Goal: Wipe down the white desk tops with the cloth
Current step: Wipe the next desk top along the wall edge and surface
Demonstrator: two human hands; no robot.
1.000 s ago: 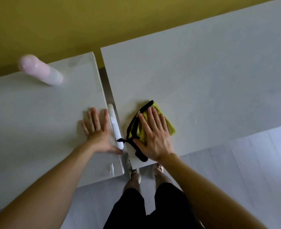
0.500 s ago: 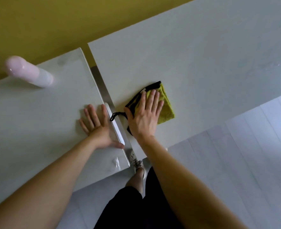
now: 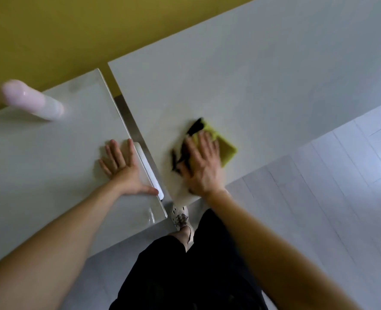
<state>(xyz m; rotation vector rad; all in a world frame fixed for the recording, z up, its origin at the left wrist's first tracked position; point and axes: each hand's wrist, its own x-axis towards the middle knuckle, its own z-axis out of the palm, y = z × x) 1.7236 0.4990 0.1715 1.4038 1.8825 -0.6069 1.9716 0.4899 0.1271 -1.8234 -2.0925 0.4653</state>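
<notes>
I see right hand (image 3: 202,166) flat, fingers spread, pressing cloth (image 3: 226,151) on right worktop (image 3: 274,86) nr its front-left corner; left hand (image 3: 123,168) flat, fingers apart, on left worktop (image 3: 39,164) by its right edge; pink bottle (image 3: 32,102) nr back edge.

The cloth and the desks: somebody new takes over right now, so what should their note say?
Left hand: open, flat on the left desk, thumb beside the white bar at its edge.
Right hand: open, pressing the cloth onto the right desk near its front left corner.
Pink bottle: on the left desk, toward the back.
Done: cannot tell which parts are wiped.
Left: probably the rest of the right desk, then the left desk around the bottle.
</notes>
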